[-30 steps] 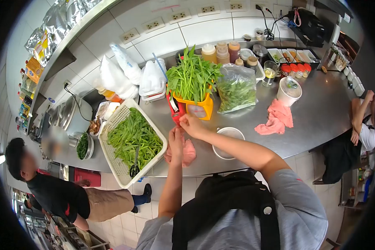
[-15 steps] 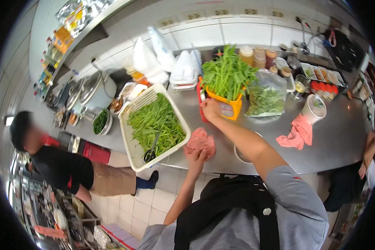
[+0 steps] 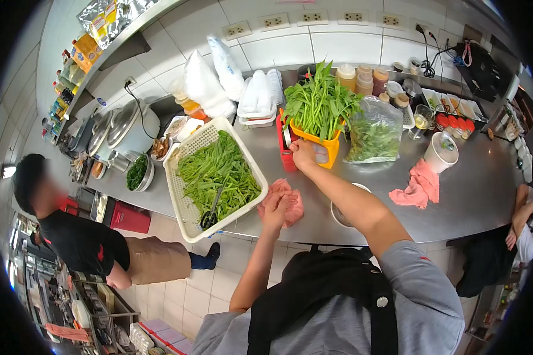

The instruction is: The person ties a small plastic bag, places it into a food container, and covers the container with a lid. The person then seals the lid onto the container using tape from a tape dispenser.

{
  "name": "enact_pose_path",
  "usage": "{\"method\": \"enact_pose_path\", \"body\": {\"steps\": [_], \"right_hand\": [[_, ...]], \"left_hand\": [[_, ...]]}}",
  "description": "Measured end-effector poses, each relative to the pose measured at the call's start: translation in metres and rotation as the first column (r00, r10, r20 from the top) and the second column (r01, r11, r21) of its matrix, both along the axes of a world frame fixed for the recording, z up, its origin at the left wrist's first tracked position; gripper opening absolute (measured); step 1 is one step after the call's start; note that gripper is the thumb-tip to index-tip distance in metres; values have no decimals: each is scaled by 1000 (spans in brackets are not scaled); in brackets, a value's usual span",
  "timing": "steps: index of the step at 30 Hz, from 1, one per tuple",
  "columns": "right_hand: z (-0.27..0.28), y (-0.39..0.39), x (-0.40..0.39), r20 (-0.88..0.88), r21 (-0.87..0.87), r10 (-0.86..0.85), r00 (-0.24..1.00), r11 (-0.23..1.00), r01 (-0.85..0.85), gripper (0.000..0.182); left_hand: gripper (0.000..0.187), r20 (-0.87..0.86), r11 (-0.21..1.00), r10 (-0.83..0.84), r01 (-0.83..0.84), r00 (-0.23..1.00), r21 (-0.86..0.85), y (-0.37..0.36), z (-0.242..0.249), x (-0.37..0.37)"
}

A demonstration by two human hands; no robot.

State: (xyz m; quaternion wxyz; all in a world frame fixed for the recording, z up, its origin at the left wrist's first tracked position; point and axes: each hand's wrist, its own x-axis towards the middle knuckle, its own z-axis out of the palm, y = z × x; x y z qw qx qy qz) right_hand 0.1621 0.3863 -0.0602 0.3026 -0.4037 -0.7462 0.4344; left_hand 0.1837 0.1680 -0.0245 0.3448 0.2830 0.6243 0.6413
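Note:
My left hand (image 3: 275, 212) is on a crumpled pink cloth (image 3: 293, 214) at the counter's front edge, its fingers bent into the fabric. My right hand (image 3: 302, 154) reaches to a red tape dispenser (image 3: 286, 158) with a pale roll in it; the fingers are closed at its side, and the fingertips are partly hidden. Right beside that hand stands a yellow scale (image 3: 330, 155) heaped with leafy green stalks (image 3: 320, 103). To the left, a cream basket (image 3: 256, 167) holds cut greens (image 3: 216, 168) and black-handled scissors (image 3: 209, 219).
A clear bag of greens (image 3: 374, 137) stands right of the scale. A second pink cloth (image 3: 417, 185) lies by a white tub (image 3: 441, 152). Beneath my right forearm is a round container (image 3: 340, 216). A co-worker (image 3: 86, 231) stands at left; another person's arm (image 3: 518, 219) shows at right.
My left hand has moved further over the pink cloth. My right hand stays by the red dispenser. The whole view has shifted slightly.

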Motion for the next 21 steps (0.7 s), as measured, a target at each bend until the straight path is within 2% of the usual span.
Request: {"method": "enact_pose_path", "body": {"steps": [2,4,5,7,11,13,15,17,19,21], "right_hand": [[-3,0,-3,-27,-41,18,999,999,-19,20],[0,-4,-3,-52,-86,38,998,995,-42,21],[4,-7,-2,-100,-114,38,994,992,-50,21],[11,-11,3,-142,-146,33,989,988,-54,22],[23,-14,11,-144,-153,33,989,987,-55,21],[22,-14,17,-128,-151,16,992,988,-35,21],[18,-18,21,-126,-139,23,992,989,-40,18],[12,-15,22,-125,-200,54,991,977,-79,18],[4,-21,23,-119,-52,34,992,998,-41,16],[1,-21,21,-112,-63,59,992,996,-66,15]], "left_hand": [[23,-68,1000,3,-2,998,18,1,-12,-6],[24,56,992,22,-15,998,-126,6,-31,-18],[24,60,992,18,-10,998,-127,10,-35,-19],[27,211,999,-43,35,977,42,26,-39,-21],[26,154,994,-48,33,987,103,74,-64,-40],[20,330,996,6,-33,944,77,94,-78,-52],[18,305,995,-4,-26,952,96,99,-83,-55],[15,276,993,-6,-26,961,112,105,-85,-57],[17,270,995,26,-52,962,88,105,-88,-57],[17,268,994,33,-60,963,93,104,-89,-56]]}}
